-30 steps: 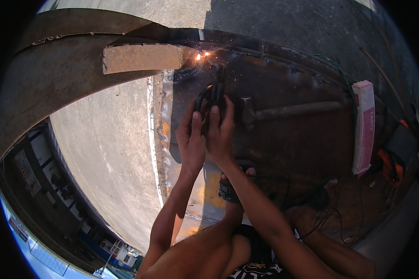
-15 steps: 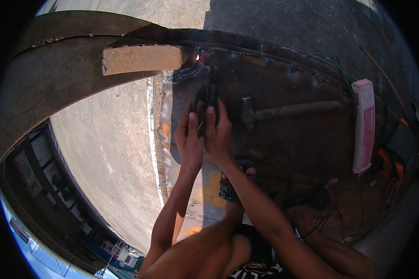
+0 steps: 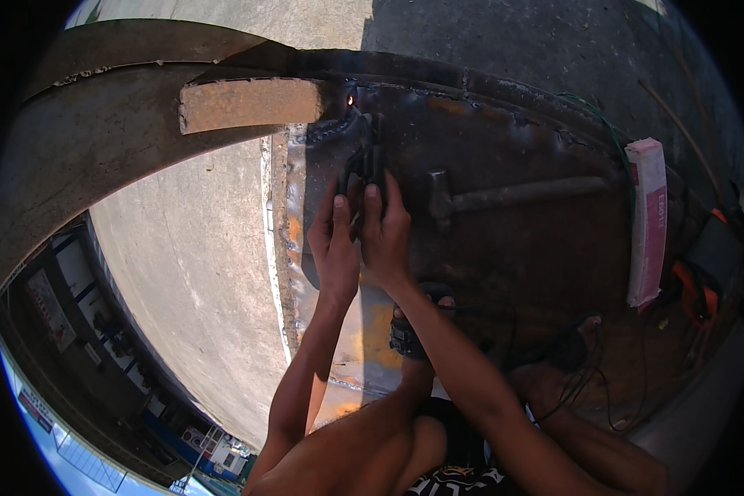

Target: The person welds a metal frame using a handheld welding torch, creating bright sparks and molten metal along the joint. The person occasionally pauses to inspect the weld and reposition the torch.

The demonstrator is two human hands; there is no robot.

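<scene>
Both of my hands are closed round a dark welding electrode holder (image 3: 374,157), its jaws pointing away from me. My left hand (image 3: 334,236) grips its left side, and my right hand (image 3: 386,231) is wrapped on its right, thumbs side by side on top. Beyond the jaws, a small orange glow (image 3: 350,100) burns at a seam on the rusty steel plate (image 3: 504,264). A hammer (image 3: 517,196) lies on the plate to the right of my right hand. Shadow hides the electrode and most of my fingers' undersides.
A rusty rectangular steel piece (image 3: 252,106) sits left of the glow, against a large curved metal plate (image 3: 107,124). At the right stand a pink-and-white long box (image 3: 649,223) and an orange-and-black object (image 3: 696,289). Thin black cables (image 3: 591,380) lie near my feet.
My hands and the electrode holder have shifted very slightly away from me. The glow looks a little more orange; the hammer and box stay where they were.
</scene>
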